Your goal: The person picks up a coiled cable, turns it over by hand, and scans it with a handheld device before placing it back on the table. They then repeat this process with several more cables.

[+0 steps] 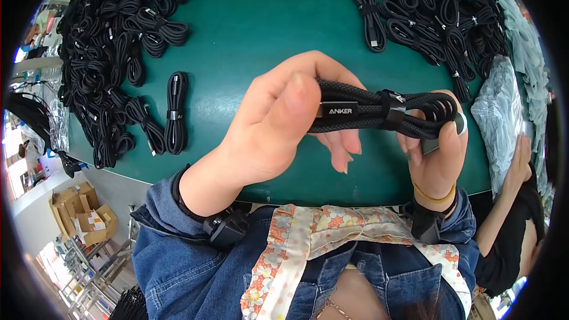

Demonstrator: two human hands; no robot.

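Note:
A coiled black braided charging cable [361,109] is stretched level between my two hands above the green table. Around its middle goes a black strap [393,109], and a flat connector lies along the coil on the left side. My left hand [287,109] pinches the left end, thumb on top, its other fingers partly behind the cable. The looped right end is gripped by my right hand [435,145], thumb and fingers closed on it. To the left on the table lies a single strapped cable bundle [176,112], apart from the others.
A large pile of black cable bundles [106,53] covers the table's left side. Another heap of cable bundles [427,12] lies far right. Clear plastic bags [501,112] line the right edge, by another person's arm [504,201]. Cardboard boxes [86,216] stand beyond the table, lower left.

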